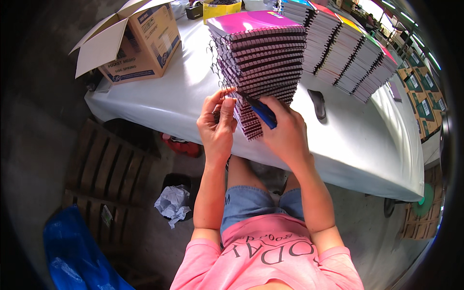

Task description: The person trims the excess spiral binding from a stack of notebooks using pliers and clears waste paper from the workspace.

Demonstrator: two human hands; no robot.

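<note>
A: Left to right, what do you log?

B: I list an open brown cardboard box (137, 41) on the white-covered table (159, 92). Next, the left hand (217, 126), fingers pinching the wire coil at the near corner of the tall stack of purple-covered spiral notebooks (258, 63).

A: And the other hand?

B: The right hand (285, 133) is closed around blue-handled pliers (261, 111), tip at the same coil. Beyond lie slanted rows of multicoloured spiral notebooks (348, 53).

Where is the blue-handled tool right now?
In the head view, the blue-handled tool is in the right hand, centre frame, its tip against the wire binding at the foot of the nearest spiral notebook stack, beside the left hand.
</note>
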